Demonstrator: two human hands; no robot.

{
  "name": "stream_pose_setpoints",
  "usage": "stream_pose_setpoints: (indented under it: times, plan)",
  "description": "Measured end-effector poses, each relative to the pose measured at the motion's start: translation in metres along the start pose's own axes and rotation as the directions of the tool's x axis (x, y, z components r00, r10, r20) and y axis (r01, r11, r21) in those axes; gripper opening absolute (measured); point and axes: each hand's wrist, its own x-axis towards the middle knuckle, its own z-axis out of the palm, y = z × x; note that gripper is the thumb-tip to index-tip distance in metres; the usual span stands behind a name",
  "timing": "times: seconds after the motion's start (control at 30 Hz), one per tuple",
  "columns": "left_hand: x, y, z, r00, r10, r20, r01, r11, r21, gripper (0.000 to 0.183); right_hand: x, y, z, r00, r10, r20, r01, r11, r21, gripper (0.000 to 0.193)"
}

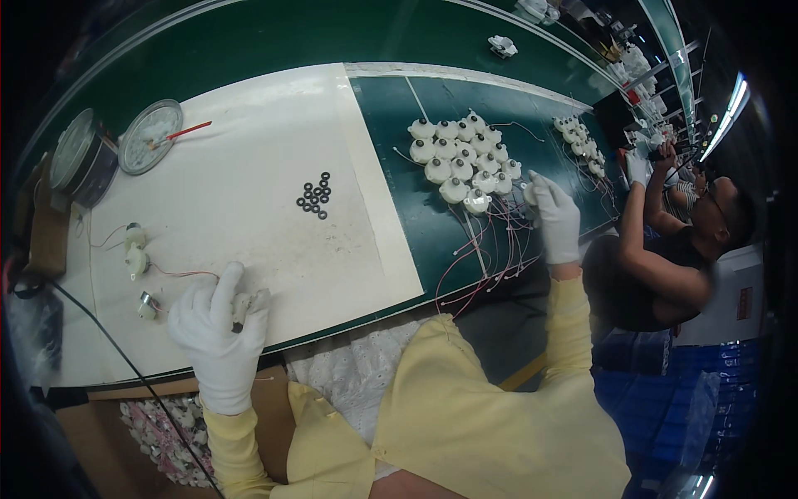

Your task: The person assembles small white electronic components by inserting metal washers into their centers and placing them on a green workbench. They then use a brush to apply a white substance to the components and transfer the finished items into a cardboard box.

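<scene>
Bench [258,116] carries a pale sheet and, rightward, a green mat [378,104] with a cluster of white units [461,169]; their wires [474,249] tangle over the near edge, individual runs hard to trace. Right hand [555,216], at the cluster's right side, appears to pinch one unit [529,193], mostly covered by the glove. Left hand [218,320], over the sheet, grips a small part [240,309], its shape half hidden. The step looks like handling units singly, whether adding or taking is unclear; the next move probably calls for keeping wires slack. Black rings [314,200] lie loose mid-sheet
</scene>
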Motion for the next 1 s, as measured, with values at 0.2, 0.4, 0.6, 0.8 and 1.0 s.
stream_pose_setpoints:
  times: [0.2, 0.4, 0.6, 0.8, 1.0]
  plan:
    - [0.000, 0.001, 0.001, 1.000, 0.009, -0.008, -0.009, 1.000, 0.016, 0.040, 0.014, 0.022, 0.012, 0.895, -0.440, 0.074, 0.433, 0.815, -0.385, 0.032]
    - [-0.002, 0.000, -0.005, 0.999, 0.048, 0.020, -0.048, 0.999, 0.014, 0.039, 0.013, 0.007, 0.019, 0.875, -0.485, -0.004, 0.416, 0.754, -0.508, 0.038]
    - [0.000, 0.007, -0.014, 0.993, 0.118, -0.019, -0.118, 0.993, 0.015, 0.034, 0.017, 0.021, 0.015, 0.854, -0.508, -0.111, 0.346, 0.714, -0.608, 0.031]
    - [0.002, 0.012, -0.019, 0.986, 0.154, -0.057, -0.156, 0.988, -0.020, 0.030, 0.021, 0.025, 0.018, 0.832, -0.541, -0.118, 0.363, 0.694, -0.622, 0.029]
    - [0.011, 0.029, -0.030, 0.984, 0.155, -0.084, -0.156, 0.988, -0.008, 0.033, 0.008, -0.010, 0.014, 0.797, -0.580, -0.169, 0.464, 0.767, -0.442, 0.022]
